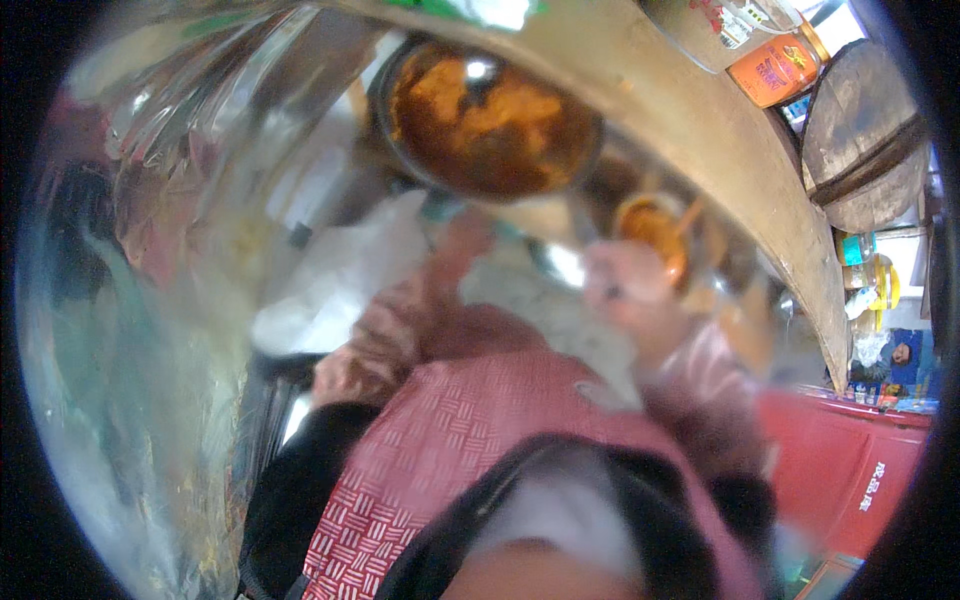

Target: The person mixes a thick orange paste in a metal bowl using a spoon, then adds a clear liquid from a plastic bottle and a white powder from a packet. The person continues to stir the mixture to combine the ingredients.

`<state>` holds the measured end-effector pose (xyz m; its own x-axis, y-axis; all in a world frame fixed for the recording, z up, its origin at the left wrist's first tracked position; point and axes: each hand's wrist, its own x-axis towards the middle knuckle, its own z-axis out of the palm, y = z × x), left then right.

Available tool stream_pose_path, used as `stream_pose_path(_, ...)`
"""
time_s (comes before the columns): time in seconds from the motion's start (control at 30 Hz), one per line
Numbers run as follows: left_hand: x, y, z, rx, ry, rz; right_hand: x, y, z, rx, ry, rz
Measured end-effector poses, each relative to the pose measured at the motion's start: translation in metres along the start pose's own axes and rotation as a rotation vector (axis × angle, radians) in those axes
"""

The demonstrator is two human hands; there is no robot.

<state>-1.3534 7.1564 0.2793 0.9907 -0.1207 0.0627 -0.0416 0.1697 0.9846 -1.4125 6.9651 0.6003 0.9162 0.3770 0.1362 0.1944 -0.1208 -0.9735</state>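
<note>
My left hand (460,245) is smeared by motion below a large round pot (500,130) of orange-brown sauce or food, beside a crumpled white plastic bag (340,250). My right hand (625,280) is blurred too, just in front of a smaller bowl (650,230) of orange contents with what looks like a handle sticking up. A shiny metal object (560,262) lies between the hands. I cannot make out whether either hand holds anything. A red patterned apron (440,440) covers my front.
A beige ledge (700,150) curves along the back, carrying jars (775,65). At the right are a round wooden board or lid (860,140), small containers (865,285) and a red cabinet (850,450). Clear plastic sheeting (150,300) hangs at the left.
</note>
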Motion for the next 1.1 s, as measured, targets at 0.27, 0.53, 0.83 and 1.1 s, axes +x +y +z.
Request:
stream_pose_path(0.27,0.039,-0.002,0.045,-0.236,0.323,-0.044,0.025,0.053,-0.010,0.130,0.370,0.933)
stream_pose_path(0.53,0.044,-0.022,0.052,0.043,0.598,0.160,0.037,0.109,0.003,-0.021,0.326,0.727)
stream_pose_path(0.83,0.036,0.046,0.042,-0.434,0.454,-0.374,-0.063,0.056,-0.009,-0.025,0.189,0.617)
stream_pose_path(1.1,0.034,0.003,-0.004,0.461,0.024,0.611,-0.180,-0.001,-0.020,-0.157,0.355,0.720)
